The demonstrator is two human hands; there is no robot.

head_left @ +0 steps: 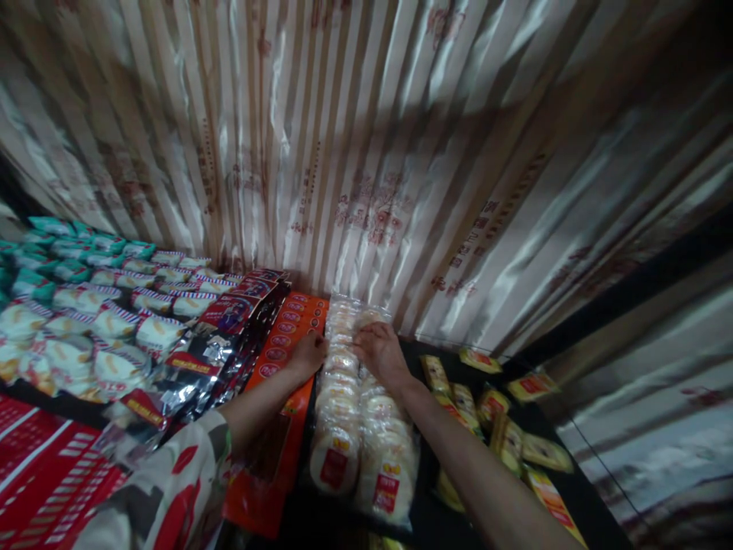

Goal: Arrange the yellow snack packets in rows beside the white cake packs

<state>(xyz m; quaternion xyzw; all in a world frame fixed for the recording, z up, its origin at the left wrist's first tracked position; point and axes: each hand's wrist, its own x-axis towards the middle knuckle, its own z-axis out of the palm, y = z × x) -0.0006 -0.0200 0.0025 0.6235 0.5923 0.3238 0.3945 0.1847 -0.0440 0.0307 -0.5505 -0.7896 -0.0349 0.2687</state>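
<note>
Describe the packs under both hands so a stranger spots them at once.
Below the middle of the shiny striped curtain, on the dark shelf, lie two clear packs of round cakes, with the left hand and right hand at their far end. Orange boxes lie to their left, yellow packets to their right; only these show pale discs with red labels.

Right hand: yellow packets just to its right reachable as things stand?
Probably yes. The right hand rests on the clear-wrapped cakes, and the yellow packets lie uncovered beside them, nothing between.
</note>
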